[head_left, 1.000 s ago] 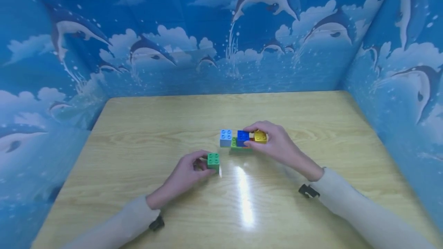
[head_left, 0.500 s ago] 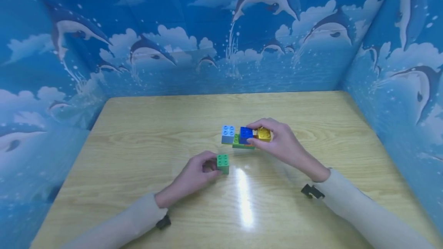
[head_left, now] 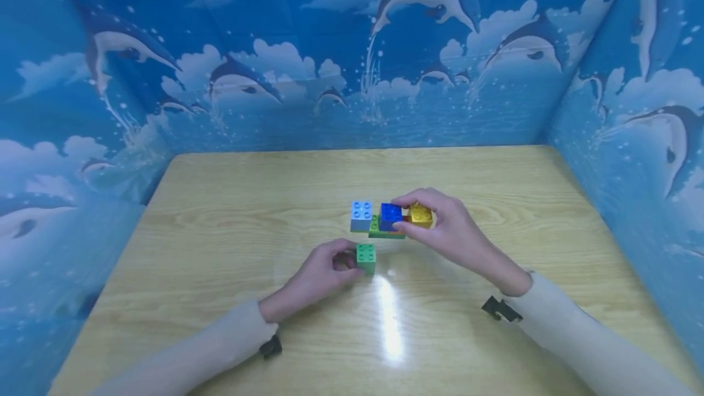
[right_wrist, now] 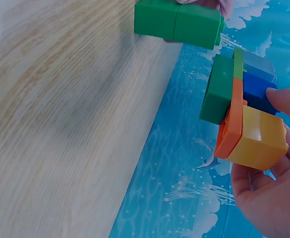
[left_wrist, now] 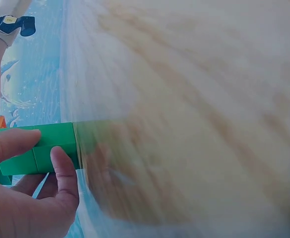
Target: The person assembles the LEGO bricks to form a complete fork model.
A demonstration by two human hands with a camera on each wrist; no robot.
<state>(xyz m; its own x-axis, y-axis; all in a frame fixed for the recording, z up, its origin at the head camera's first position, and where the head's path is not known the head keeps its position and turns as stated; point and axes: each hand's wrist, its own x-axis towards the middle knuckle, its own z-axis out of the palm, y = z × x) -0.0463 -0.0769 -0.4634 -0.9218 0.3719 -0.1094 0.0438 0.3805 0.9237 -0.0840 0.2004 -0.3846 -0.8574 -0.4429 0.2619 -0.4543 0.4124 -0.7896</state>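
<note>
In the head view my left hand [head_left: 326, 271] pinches a stack of two green blocks [head_left: 366, 258] between thumb and fingers. The left wrist view shows this green stack [left_wrist: 55, 146] upright, its base at or just above the tabletop. My right hand [head_left: 440, 216] holds a built piece up off the table, thumb on its dark blue block [head_left: 391, 216]. Beside that block sit a light blue block [head_left: 361, 216] and a yellow block [head_left: 420, 216]. In the right wrist view they rest on a lime plate [right_wrist: 238, 63] and an orange plate [right_wrist: 233, 119], with a green block [right_wrist: 219, 89] underneath.
A wood-grain table [head_left: 247, 194] lies below both hands, with a bright light reflection near its middle. Blue curtains [head_left: 308, 115] printed with dolphins stand behind it and on both sides.
My left hand has moved right with the green stack, closer below the built piece. My right hand has shifted slightly to the right with the piece.
</note>
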